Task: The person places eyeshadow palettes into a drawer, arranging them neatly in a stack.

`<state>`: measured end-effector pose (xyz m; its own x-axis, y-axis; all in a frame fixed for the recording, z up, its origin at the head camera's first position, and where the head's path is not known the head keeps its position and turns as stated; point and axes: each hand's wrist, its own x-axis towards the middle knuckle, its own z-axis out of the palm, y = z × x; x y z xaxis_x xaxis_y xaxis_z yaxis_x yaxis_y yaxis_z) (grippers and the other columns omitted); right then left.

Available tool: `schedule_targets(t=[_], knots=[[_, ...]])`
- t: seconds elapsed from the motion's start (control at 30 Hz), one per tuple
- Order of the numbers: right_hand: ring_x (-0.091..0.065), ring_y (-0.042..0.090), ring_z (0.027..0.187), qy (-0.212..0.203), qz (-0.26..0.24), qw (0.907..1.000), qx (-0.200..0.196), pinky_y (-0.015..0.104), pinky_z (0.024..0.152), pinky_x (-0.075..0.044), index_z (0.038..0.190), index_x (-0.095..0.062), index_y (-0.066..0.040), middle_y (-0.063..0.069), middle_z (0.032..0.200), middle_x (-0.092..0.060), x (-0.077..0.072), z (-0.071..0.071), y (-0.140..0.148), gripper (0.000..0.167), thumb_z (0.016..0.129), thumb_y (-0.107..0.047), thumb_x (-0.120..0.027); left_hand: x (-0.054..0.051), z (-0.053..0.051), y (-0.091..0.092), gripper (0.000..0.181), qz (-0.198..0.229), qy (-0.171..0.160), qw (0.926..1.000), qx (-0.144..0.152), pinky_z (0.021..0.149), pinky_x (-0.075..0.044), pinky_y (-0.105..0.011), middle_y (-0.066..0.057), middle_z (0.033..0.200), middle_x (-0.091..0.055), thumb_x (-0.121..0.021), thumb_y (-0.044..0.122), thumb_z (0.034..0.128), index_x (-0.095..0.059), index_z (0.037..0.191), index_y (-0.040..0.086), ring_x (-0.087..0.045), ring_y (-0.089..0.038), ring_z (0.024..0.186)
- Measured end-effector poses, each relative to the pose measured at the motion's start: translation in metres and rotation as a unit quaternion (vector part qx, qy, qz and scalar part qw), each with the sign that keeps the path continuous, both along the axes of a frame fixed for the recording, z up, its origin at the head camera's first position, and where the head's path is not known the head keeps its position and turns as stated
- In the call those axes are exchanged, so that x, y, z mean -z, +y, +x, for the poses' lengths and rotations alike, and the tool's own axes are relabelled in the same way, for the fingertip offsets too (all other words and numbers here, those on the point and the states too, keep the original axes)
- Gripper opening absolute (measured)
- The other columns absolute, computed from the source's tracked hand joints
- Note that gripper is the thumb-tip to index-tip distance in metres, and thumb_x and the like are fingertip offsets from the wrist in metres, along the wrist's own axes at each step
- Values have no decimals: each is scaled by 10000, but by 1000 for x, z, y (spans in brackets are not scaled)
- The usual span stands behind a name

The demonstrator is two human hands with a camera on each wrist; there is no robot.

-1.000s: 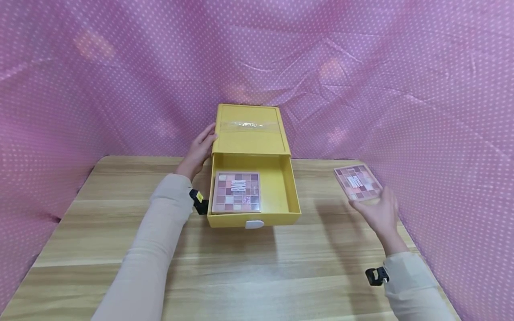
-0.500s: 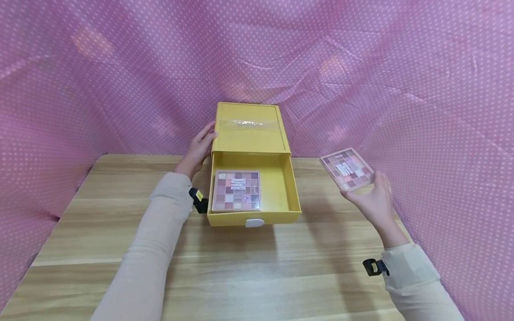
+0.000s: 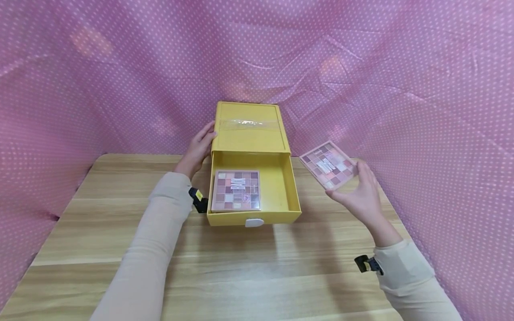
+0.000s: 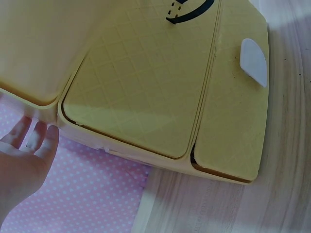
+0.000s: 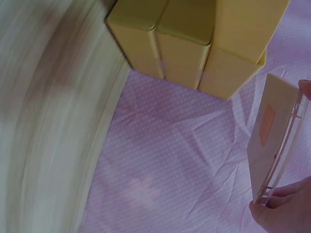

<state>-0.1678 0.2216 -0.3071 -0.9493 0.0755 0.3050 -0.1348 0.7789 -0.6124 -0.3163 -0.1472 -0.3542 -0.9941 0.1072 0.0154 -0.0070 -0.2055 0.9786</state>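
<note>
An eyeshadow palette (image 3: 328, 166) with a clear lid and many small pans is held by its edges, off the table, in my right hand (image 3: 361, 198). The right wrist view shows the pale back of that palette (image 5: 266, 138), thumb and fingers at opposite edges. My left hand (image 3: 197, 149) rests its fairly straight fingers against the left side of a yellow drawer cabinet (image 3: 252, 140); fingertips touch its side in the left wrist view. The top drawer (image 3: 281, 218) is pulled out. In its left part lies a similar palette (image 3: 237, 191) marked "BACK".
Lower drawers (image 4: 136, 87) sit under the open one, and one has a white handle (image 4: 253, 63). Clear tape (image 3: 249, 125) crosses the cabinet's top. The wooden table (image 3: 249, 276) is bordered by pink dotted cloth (image 3: 180, 58) behind and at both sides.
My right hand has lifted the palette from the table's right side and carried it left toward the open drawer. My left hand and the cabinet have stayed in place.
</note>
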Motion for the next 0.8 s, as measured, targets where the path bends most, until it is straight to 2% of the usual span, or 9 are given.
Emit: schedule_targets(t=[0.13, 0.27, 0.37, 0.53, 0.8], knots=[[-333, 311, 1085, 172, -12, 9996, -242, 513, 922, -251, 1196, -372, -7, 131, 1137, -417, -1, -1, -9, 836, 514, -202, -814, -1, 1, 1, 485, -16, 9, 10000, -23, 880, -397, -279, -40, 1368, -288, -469, 191, 896, -306, 1353, 176, -382, -238, 1154], [-244, 356, 1180, 19, -42, 9992, -387, 527, 957, -199, 1298, -274, 27, 208, 1261, -339, -3, -1, -18, 957, 540, -208, -808, -2, 3, 2, 489, -43, 5, 10000, -15, 877, -399, -275, -38, 1365, -294, -477, 199, 892, -310, 1351, 183, -388, -236, 1149], [-198, 353, 1211, -44, -91, 9987, -508, 525, 971, -173, 1342, -199, 27, 215, 1319, -276, -4, -1, -25, 1025, 549, -209, -805, -2, 4, 2, 493, -63, -3, 10000, 1, 876, -400, -274, -35, 1366, -293, -479, 202, 890, -307, 1352, 185, -388, -233, 1149], [-229, 323, 1203, -19, -182, 9971, -743, 514, 966, -199, 1338, -234, 4, 177, 1321, -292, -5, -2, -37, 1015, 530, -212, -811, -2, 5, 2, 491, -37, 9, 10000, -8, 872, -402, -272, -39, 1364, -298, -475, 192, 891, -307, 1352, 175, -391, -231, 1147], [-145, 316, 1248, -300, -192, 9933, -1098, 510, 987, -147, 1347, -191, 25, 179, 1366, -224, -3, -3, -54, 1046, 527, -185, -807, -1, 5, 2, 500, 6, 38, 10000, -32, 883, -394, -276, -44, 1373, -278, -477, 191, 891, -297, 1356, 169, -370, -240, 1163]])
